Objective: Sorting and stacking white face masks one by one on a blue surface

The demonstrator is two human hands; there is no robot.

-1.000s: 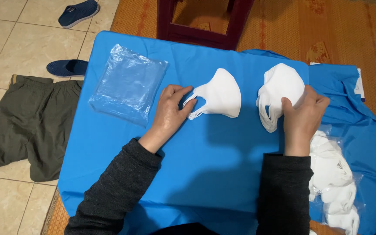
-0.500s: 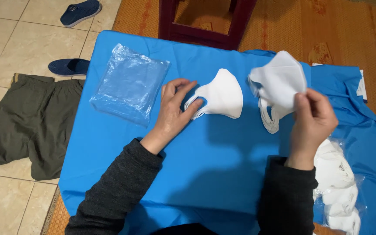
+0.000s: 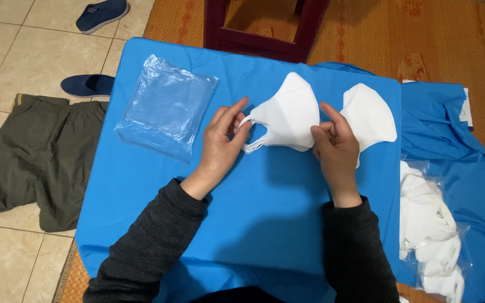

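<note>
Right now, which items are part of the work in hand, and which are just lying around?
In hand:
left hand and right hand
white mask between them
second white mask
clear plastic bag
bag of white masks
blue cloth

Lying about:
dark shoes
olive trousers
wooden stool

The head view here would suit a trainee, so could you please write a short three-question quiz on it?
1. True or false: the left hand touches the ear loops of a white mask.
2. Which hand holds the second mask?
3. The clear plastic bag lies: A) left of the masks, B) right of them, C) on the floor.

Key: 1 true; 2 the right hand; 3 A.
</note>
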